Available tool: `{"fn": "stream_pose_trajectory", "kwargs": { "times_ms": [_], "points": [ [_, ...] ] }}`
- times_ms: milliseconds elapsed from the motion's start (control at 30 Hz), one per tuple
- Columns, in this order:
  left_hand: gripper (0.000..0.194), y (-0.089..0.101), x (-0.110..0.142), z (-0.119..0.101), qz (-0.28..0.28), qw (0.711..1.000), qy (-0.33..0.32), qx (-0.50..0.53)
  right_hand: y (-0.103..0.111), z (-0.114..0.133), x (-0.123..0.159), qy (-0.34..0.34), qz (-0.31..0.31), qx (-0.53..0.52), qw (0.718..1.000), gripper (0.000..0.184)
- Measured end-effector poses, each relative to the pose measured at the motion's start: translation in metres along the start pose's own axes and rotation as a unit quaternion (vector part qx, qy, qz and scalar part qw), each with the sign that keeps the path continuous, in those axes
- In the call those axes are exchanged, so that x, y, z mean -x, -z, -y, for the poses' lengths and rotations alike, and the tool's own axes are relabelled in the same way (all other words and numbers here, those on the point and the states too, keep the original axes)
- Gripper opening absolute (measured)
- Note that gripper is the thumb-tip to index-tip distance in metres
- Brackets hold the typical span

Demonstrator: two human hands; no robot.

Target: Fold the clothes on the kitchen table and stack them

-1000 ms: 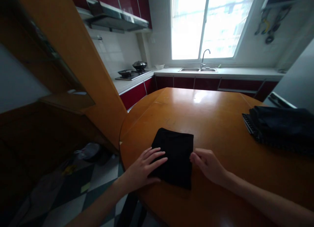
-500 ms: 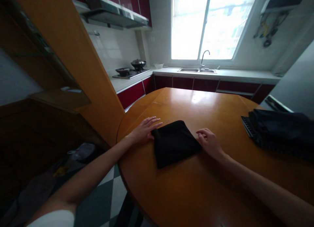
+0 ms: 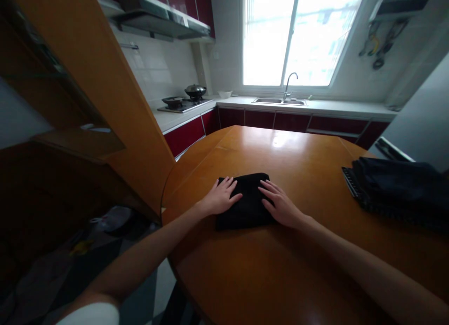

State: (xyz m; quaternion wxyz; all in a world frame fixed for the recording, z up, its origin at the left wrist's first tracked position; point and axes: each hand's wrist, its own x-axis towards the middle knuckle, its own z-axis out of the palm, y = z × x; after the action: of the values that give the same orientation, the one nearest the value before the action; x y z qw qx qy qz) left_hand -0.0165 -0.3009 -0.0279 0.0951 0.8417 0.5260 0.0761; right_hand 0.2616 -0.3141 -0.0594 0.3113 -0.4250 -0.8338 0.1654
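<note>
A folded black cloth, perhaps a garment (image 3: 248, 208), lies flat on the wooden table (image 3: 252, 278). My left hand (image 3: 221, 197) rests on its left part with the fingers spread. On the cloth's right part lies my right hand (image 3: 278, 203), fingers also spread and palm down. Neither hand grips the cloth. What kind of garment it is cannot be made out.
A stack of dark folded clothes (image 3: 396, 184) lies at the table's right side. A wooden cabinet (image 3: 140, 142) stands close on the left. Behind the table are a counter with a sink (image 3: 270, 100) and a stove (image 3: 185, 105) with pans.
Both hands have moved from the cloth's side edges onto its top, and the right fingers have spread out. The cloth now lies straighter, its lower corner no longer jutting toward me.
</note>
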Motion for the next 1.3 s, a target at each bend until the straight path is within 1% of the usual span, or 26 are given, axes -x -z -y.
{"fn": "stream_pose_trajectory", "kwargs": {
  "times_ms": [67, 100, 167, 233, 267, 333, 400, 433, 467, 567, 633, 700, 767, 833, 900, 967, 1033, 1133, 1200, 1300],
  "points": [
    [0.073, 0.003, 0.0, 0.003, 0.03, 0.999, 0.018, 0.002, -0.005, 0.001, 0.005, -0.018, 0.027, 0.01, 0.999, 0.048],
    [0.074, 0.005, 0.0, 0.004, 0.039, 0.999, 0.022, 0.001, -0.007, 0.001, 0.006, -0.029, 0.028, 0.01, 0.999, 0.048],
    [0.074, 0.008, -0.002, -0.001, 0.049, 0.999, 0.017, -0.002, -0.008, -0.001, 0.005, -0.057, 0.001, -0.003, 0.998, 0.046],
    [0.075, 0.009, -0.009, -0.012, 0.052, 0.999, -0.006, 0.001, -0.005, -0.004, -0.004, -0.107, -0.048, -0.035, 0.993, 0.041],
    [0.075, 0.009, -0.014, -0.019, 0.055, 0.998, -0.023, 0.006, -0.002, -0.005, -0.013, -0.155, -0.069, -0.064, 0.983, 0.037],
    [0.075, 0.006, -0.028, -0.034, 0.067, 0.996, -0.057, 0.014, 0.006, -0.005, -0.032, -0.276, -0.082, -0.136, 0.948, 0.027],
    [0.075, 0.002, -0.043, -0.047, 0.087, 0.993, -0.078, 0.014, 0.016, -0.005, -0.05, -0.372, -0.058, -0.201, 0.904, 0.013],
    [0.076, 0.0, -0.048, -0.051, 0.097, 0.992, -0.084, 0.011, 0.02, -0.005, -0.057, -0.399, -0.039, -0.224, 0.888, 0.006],
    [0.077, -0.002, -0.053, -0.055, 0.102, 0.991, -0.087, 0.009, 0.024, -0.004, -0.063, -0.413, -0.02, -0.242, 0.878, 0.002],
    [0.08, -0.008, -0.058, -0.058, 0.099, 0.991, -0.087, 0.006, 0.034, -0.004, -0.073, -0.442, 0.024, -0.288, 0.849, 0.011],
    [0.08, -0.011, -0.057, -0.056, 0.092, 0.992, -0.088, 0.009, 0.036, -0.006, -0.076, -0.463, 0.044, -0.306, 0.83, 0.014],
    [0.078, -0.013, -0.055, -0.054, 0.085, 0.992, -0.094, 0.014, 0.036, -0.006, -0.078, -0.479, 0.063, -0.312, 0.818, 0.017],
    [0.076, -0.014, -0.055, -0.051, 0.079, 0.992, -0.096, 0.02, 0.034, -0.006, -0.078, -0.487, 0.077, -0.309, 0.813, 0.02],
    [0.071, -0.015, -0.055, -0.05, 0.072, 0.992, -0.095, 0.03, 0.031, -0.004, -0.076, -0.487, 0.084, -0.302, 0.815, 0.021],
    [0.065, -0.015, -0.056, -0.047, 0.06, 0.993, -0.094, 0.044, 0.026, -0.003, -0.072, -0.474, 0.093, -0.309, 0.819, 0.019],
    [0.06, -0.015, -0.057, -0.044, 0.041, 0.993, -0.094, 0.066, 0.022, -0.002, -0.068, -0.449, 0.102, -0.343, 0.818, 0.014],
    [0.057, -0.013, -0.058, -0.039, 0.008, 0.991, -0.09, 0.098, 0.017, -0.002, -0.065, -0.425, 0.098, -0.386, 0.813, 0.014],
    [0.05, -0.007, -0.061, -0.031, -0.067, 0.979, -0.088, 0.169, 0.017, 0.001, -0.064, -0.409, 0.076, -0.424, 0.804, 0.016],
    [0.044, -0.002, -0.064, -0.024, -0.122, 0.967, -0.072, 0.212, 0.023, 0.006, -0.066, -0.405, 0.062, -0.443, 0.798, 0.014],
    [0.039, -0.001, -0.072, -0.013, -0.208, 0.943, -0.007, 0.258, 0.044, 0.019, -0.069, -0.404, 0.033, -0.459, 0.791, 0.011]
  ]
}}
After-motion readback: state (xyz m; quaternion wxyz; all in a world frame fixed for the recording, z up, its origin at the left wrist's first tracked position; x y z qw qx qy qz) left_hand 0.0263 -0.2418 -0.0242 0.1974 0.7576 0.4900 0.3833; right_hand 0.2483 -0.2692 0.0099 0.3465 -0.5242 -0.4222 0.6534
